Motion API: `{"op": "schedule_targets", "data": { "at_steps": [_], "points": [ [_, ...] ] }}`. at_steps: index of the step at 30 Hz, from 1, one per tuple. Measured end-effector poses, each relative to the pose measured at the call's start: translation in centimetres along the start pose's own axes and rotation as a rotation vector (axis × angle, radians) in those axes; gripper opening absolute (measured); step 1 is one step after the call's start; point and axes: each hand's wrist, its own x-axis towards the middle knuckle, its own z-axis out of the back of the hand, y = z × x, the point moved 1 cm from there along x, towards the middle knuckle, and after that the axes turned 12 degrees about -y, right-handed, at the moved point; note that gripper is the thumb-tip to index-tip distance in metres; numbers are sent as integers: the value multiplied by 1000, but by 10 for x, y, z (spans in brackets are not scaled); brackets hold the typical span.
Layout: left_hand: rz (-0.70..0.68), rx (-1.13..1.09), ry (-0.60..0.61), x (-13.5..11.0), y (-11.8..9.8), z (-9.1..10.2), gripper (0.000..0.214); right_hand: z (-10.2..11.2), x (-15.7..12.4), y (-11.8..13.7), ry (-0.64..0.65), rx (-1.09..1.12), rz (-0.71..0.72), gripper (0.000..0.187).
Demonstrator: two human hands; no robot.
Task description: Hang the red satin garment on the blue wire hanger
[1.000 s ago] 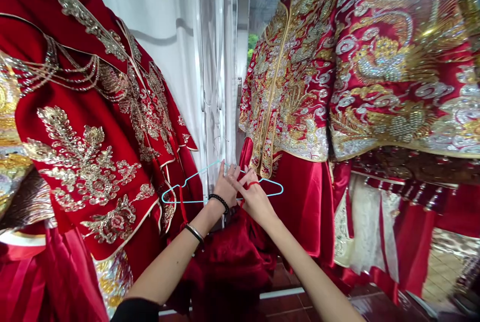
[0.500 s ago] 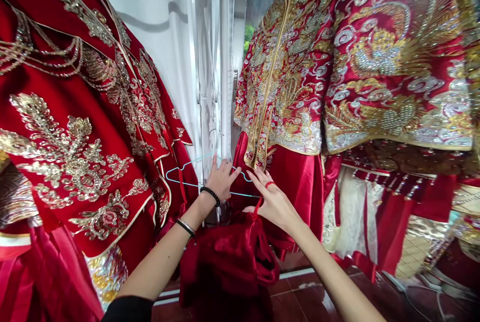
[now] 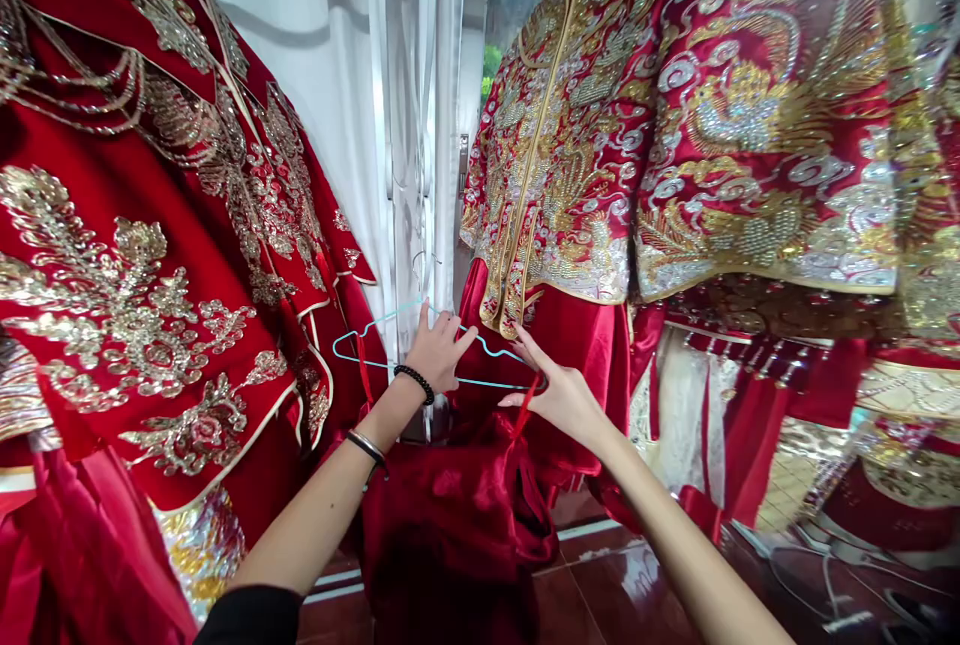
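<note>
The bare left hand (image 3: pixel 437 353) grasps the thin pale-turquoise hanger (image 3: pixel 484 384) mid-span with its fingers, the long axis sloping gently down rightward. Nearer its right end, the bare right hand (image 3: pixel 568 402) parts thumb and fingers, a narrow red strap (image 3: pixel 521 422) at their crook, above a glossy dark-red garment (image 3: pixel 450 490).

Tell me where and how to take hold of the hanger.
Best, I'd judge, to grip the hanger at the middle of its top, coming from the near side, where the left hand is. Both arms slope down from there, so it should balance; a red strap crosses near the left end.
</note>
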Motion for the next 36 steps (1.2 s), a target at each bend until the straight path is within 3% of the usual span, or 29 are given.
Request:
{"op": "schedule_targets", "data": {
  "at_steps": [7, 12, 18, 20, 23, 27, 29, 33, 36],
  "points": [
    [23, 4, -3, 0, -3, 2, 79, -20, 38, 18, 116, -45, 22, 93],
    [57, 10, 29, 1, -6, 1, 77, -37, 58, 19, 184, -165, -18, 82],
    [70, 24, 58, 2, -9, -4, 74, -36, 77, 3, 527, -2, -227, 82],
    [80, 33, 59, 2, -10, -6, 75, -36, 80, 1, 567, 9, -281, 77],
    [90, 52, 58, 3, -11, -9, 75, -42, 74, 4, 457, -187, -206, 64],
    [126, 99, 62, 9, -16, -16, 72, -63, 49, 10, 46, -584, 2, 65],
    [164, 120, 65, 15, -19, -20, 66, -77, 36, 8, -108, -649, 91, 69],
    [225, 79, 16, 11, -25, -17, 62, -97, 24, -8, -186, -613, 173, 71],
    [245, -41, -88, -25, -30, -5, 66, -98, 22, -18, -211, -517, 172, 68]
  ]
}}
